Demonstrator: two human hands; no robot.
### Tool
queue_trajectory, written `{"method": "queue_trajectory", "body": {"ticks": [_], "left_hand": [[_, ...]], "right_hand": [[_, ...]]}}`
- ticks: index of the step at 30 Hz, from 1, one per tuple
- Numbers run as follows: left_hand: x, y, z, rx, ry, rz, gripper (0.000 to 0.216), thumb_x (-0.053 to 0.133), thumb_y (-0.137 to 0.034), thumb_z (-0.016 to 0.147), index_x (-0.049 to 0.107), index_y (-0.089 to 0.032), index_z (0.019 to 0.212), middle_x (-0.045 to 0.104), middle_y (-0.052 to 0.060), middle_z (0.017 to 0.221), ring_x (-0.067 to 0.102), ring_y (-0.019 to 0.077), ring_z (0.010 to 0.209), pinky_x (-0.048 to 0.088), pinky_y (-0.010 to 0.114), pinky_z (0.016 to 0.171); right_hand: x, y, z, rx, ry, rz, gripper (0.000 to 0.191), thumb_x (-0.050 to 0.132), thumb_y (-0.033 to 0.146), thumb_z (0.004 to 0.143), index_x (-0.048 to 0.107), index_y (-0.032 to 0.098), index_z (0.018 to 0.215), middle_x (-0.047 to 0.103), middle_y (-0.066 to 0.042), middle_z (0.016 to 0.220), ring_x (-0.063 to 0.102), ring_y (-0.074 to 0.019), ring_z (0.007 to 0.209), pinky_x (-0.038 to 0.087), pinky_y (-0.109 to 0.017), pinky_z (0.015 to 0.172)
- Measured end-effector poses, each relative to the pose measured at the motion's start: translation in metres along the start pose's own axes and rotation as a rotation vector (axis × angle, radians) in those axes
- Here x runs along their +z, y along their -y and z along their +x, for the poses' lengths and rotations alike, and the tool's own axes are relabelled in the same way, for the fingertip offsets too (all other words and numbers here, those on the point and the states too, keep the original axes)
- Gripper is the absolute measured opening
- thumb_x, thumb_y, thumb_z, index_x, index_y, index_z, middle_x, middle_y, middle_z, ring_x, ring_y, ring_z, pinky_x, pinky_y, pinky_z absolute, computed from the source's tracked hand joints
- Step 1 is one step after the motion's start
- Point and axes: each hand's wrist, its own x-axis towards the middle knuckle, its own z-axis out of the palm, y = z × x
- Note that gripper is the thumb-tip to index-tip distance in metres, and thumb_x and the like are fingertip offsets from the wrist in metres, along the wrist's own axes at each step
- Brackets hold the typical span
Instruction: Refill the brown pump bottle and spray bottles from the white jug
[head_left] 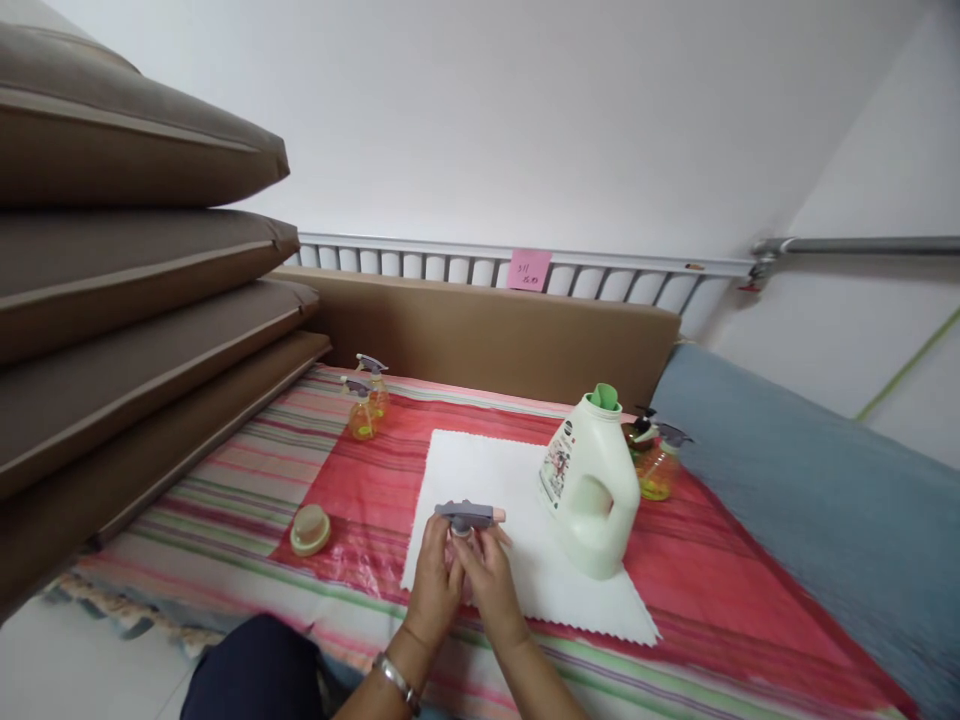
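Both hands are closed around a small spray bottle (pixel 469 516) with a grey-purple trigger head and a pale pink nozzle pointing right. My left hand (pixel 433 580) wraps its left side. From the other side, the fingers of my right hand (pixel 491 585) grip just below the head. Most of the bottle's body is hidden by my hands. Beneath is a white cloth (pixel 480 465) with zigzag edges. On its right part stands a big pale green jug (pixel 592 480), uncapped, with a green spout. A round cream cap (pixel 310 528) lies to the left.
Two yellow spray bottles (pixel 364 415) stand at the back left. Behind the jug are another yellow spray bottle (pixel 658 470) and a dark pump bottle (pixel 637 432). Brown cushions (pixel 142 255) are stacked at left. A brown panel (pixel 480 325) borders the back, below a pink note (pixel 529 270).
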Motion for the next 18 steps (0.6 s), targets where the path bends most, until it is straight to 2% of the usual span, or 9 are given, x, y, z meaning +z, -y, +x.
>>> {"method": "queue_trajectory", "body": {"ticks": [5,10,14,18], "left_hand": [[0.001,0.001,-0.004,-0.032,-0.027,0.031,0.039,0.041,-0.017,0.084,0.042,-0.014,0.124,0.049,0.017,0.125,0.043,0.0254,0.121,0.032,0.050,0.103],[-0.005,-0.015,-0.008,-0.026,0.043,0.043,0.048,0.045,-0.015,0.082,0.037,-0.014,0.129,0.040,0.016,0.137,0.033,0.0246,0.129,0.027,0.047,0.108],[-0.008,-0.038,-0.003,-0.108,-0.052,-0.043,0.046,0.049,-0.009,0.076,0.045,-0.015,0.121,0.052,0.012,0.124,0.046,0.0217,0.117,0.034,0.040,0.104],[-0.006,-0.054,0.009,-0.195,-0.122,-0.097,0.035,0.054,-0.005,0.070,0.055,-0.015,0.104,0.060,0.007,0.103,0.055,0.0199,0.100,0.041,0.034,0.092]], "right_hand": [[0.002,0.001,-0.003,0.017,-0.007,-0.001,0.032,0.062,0.039,0.075,0.063,0.015,0.096,0.069,-0.008,0.093,0.062,-0.0258,0.092,0.047,-0.036,0.084],[-0.003,-0.010,-0.003,0.064,-0.024,-0.011,0.037,0.063,0.042,0.073,0.061,0.014,0.098,0.067,-0.009,0.097,0.060,-0.0283,0.094,0.045,-0.042,0.087],[-0.010,-0.021,-0.002,0.063,-0.054,-0.096,0.038,0.064,0.044,0.071,0.061,0.015,0.096,0.067,-0.007,0.091,0.059,-0.0293,0.093,0.045,-0.041,0.086],[-0.013,-0.024,-0.004,0.045,-0.046,-0.136,0.035,0.058,0.045,0.074,0.063,0.016,0.092,0.068,-0.007,0.086,0.062,-0.0284,0.086,0.049,-0.039,0.080]]}}
